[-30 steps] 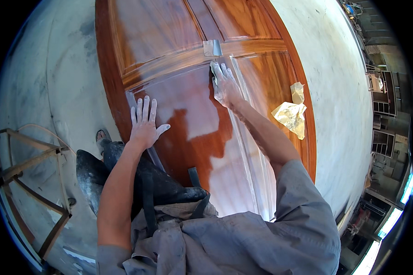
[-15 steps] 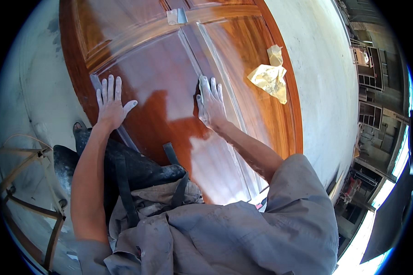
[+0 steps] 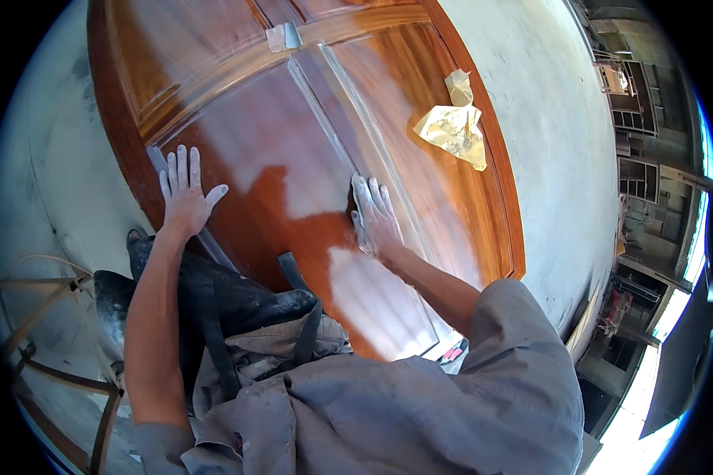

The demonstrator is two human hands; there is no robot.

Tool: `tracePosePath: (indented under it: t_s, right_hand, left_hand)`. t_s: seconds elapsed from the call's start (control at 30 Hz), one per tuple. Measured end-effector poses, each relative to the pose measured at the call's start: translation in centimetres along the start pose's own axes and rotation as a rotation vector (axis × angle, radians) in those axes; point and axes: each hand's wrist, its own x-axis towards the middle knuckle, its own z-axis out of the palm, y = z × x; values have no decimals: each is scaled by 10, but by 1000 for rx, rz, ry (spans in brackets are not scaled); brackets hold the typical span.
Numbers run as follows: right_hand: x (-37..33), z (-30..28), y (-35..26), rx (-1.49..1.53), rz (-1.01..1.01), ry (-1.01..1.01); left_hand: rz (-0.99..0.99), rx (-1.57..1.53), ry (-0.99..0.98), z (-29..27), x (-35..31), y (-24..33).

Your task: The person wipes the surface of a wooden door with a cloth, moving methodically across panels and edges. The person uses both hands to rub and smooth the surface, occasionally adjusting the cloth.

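A large reddish-brown wooden panel door, partly covered in pale dust, lies in front of me. My left hand rests flat near its left edge, fingers spread and coated with white dust. Against the raised moulding right of the middle panel, my right hand lies with its fingers stretched out and dusty. Whether anything thin is beneath its palm is hidden. Crumpled yellow sandpaper lies on the right part of the door, with a smaller folded yellow piece touching it. A folded grey-and-whitish sheet sits on the cross rail farther up.
Pale concrete floor surrounds the door. A wooden frame stands at the lower left. Shelving and other items line the far right. Beside my right sleeve, a small pink-and-dark object is partly hidden.
My right hand has slid toward me along the moulding, down in the view. The left hand stays on the same part of the door. The whole view has shifted slightly.
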Motion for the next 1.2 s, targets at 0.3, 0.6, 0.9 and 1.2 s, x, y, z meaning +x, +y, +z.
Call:
tracePosePath:
  t_s: [0.3, 0.6, 0.9, 1.2]
  right_hand:
    - [29, -19, -12, 420, -377, 50]
    - [305, -52, -179, 186, -961, 92]
    - [385, -48, -134, -216, -1222, -191]
    - [407, -36, -175, -188, -1311, -299]
  left_hand:
    - [3, -145, -62, -30, -3, 16]
    - [-789, -391, 549, -6, 26, -52]
    - [-956, -561, 387, -35, 36, -45]
    - [-955, -494, 442, -30, 35, -53]
